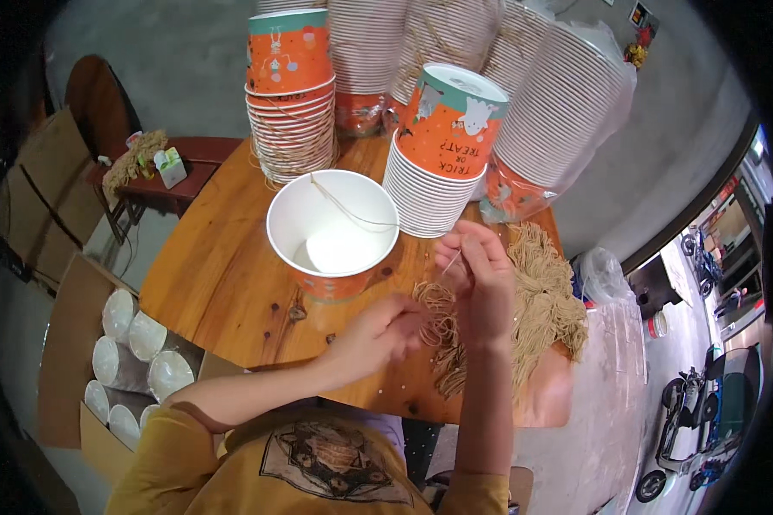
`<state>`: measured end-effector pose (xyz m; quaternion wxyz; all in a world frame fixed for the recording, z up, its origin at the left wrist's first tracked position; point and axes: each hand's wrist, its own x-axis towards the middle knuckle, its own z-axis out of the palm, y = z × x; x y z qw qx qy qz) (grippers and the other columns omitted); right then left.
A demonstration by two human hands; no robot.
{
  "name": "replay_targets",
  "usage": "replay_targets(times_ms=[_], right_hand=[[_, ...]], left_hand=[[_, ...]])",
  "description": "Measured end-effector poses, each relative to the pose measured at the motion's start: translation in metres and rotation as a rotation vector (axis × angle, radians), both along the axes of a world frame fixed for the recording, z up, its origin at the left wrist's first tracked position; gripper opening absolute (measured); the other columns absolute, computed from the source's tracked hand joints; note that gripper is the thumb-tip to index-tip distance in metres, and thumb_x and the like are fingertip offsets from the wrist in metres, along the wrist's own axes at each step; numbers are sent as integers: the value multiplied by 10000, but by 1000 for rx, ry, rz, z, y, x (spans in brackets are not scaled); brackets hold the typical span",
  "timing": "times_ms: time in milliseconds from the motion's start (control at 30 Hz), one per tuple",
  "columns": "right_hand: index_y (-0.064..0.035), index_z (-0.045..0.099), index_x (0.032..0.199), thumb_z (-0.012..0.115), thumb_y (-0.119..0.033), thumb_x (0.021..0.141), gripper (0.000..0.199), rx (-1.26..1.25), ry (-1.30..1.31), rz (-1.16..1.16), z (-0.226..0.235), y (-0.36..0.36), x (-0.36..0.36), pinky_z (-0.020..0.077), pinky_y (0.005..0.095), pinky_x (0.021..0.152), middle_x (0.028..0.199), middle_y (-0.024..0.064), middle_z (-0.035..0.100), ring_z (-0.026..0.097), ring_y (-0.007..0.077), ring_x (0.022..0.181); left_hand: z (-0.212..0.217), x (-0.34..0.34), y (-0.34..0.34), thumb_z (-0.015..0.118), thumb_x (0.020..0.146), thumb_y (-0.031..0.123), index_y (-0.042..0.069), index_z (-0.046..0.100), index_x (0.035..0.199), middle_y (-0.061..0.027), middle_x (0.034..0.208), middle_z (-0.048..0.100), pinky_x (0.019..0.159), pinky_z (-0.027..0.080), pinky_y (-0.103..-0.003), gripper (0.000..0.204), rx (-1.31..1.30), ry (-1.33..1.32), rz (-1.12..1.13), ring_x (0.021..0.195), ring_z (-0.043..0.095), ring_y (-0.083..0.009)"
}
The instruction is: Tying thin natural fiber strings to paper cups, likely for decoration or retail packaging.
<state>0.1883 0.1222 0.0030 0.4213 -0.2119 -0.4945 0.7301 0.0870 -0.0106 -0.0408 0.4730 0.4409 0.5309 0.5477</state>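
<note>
A large paper bucket (333, 225), white inside and orange outside, stands upright on the wooden table (223, 257). A thin cord runs from its far rim across to its right rim. Right of the bucket, my right hand (479, 264) is closed in a pinch on a thin pale cord. Low in front of it, my left hand (378, 335) has loosely bent fingers, thumb and fingers apart, beside a small coil of tan cord (435, 311); nothing shows in its grasp. A big heap of tan cords (543, 300) lies right of my right forearm.
Stacked upside-down orange buckets (451, 129) stand behind, beside another stack (290, 94) draped with cords. Tall plastic-wrapped bucket stacks (558, 103) fill the table's back. At lower left, a carton (69, 360) holds several wrapped white stacks. A red bench (206, 159) stands farther left.
</note>
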Motion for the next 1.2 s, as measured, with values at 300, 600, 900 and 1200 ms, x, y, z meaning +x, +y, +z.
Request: replay_targets(times_ms=[300,600,900,1200], right_hand=[[-55,585,1129,609,-57,849,280,1260,-574,-554,-42,-22,7,443,442,924,1165,141,588,547,349,1107],[-31,619,1121,569,-75,902,229,930,-612,160,-41,-72,11,501,328,790,996,148,639,640,304,888],[-10,627,935,672,-44,830,119,896,-518,38,-47,-74,2,458,305,599,780,88,604,582,205,662],[-58,543,853,668,0,765,164,668,-393,-372,-67,-80,-29,446,288,577,740,56,513,509,183,615]], left_hand=[[4,-24,-26,434,1022,247,47,567,1051,-67,731,631,590,483,-322,242,-86,423,25,627,614,-180],[25,-41,-41,434,1003,224,20,523,963,-122,718,636,632,493,-432,226,-143,740,-119,693,643,-333],[35,-57,-47,460,995,213,47,500,932,-78,637,619,601,483,-417,182,-146,632,-63,623,637,-297],[40,-74,-36,650,811,93,35,568,945,-119,887,529,755,441,-391,167,465,1235,343,841,521,-306]])
